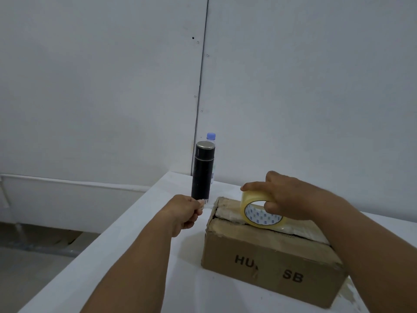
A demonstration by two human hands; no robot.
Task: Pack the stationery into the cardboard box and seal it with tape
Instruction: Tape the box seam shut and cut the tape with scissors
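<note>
Cardboard box (270,256) on the white worktop (140,222), flaps folded shut, seam along the top partly under clear tape. Packing apparently done, since no stationery left outside; contents hidden by the closed flaps. Sealing underway, by the look of it: tape roll (259,211) standing on edge on the lid, clamped in the right hand (284,195), thumb through the core and fingers over the rim. Left hand (185,213) closed just beside the box's far left corner, pinching something pale, probably the free tape end; too thin and clear to confirm. Left to do: likely running the strip across the rest of the seam, cutting, pressing down. Black flask (203,170) upright behind the left hand, water bottle (211,141) mostly hidden behind it. Box lettering partly worn away, near corner cut off by the right forearm.
</note>
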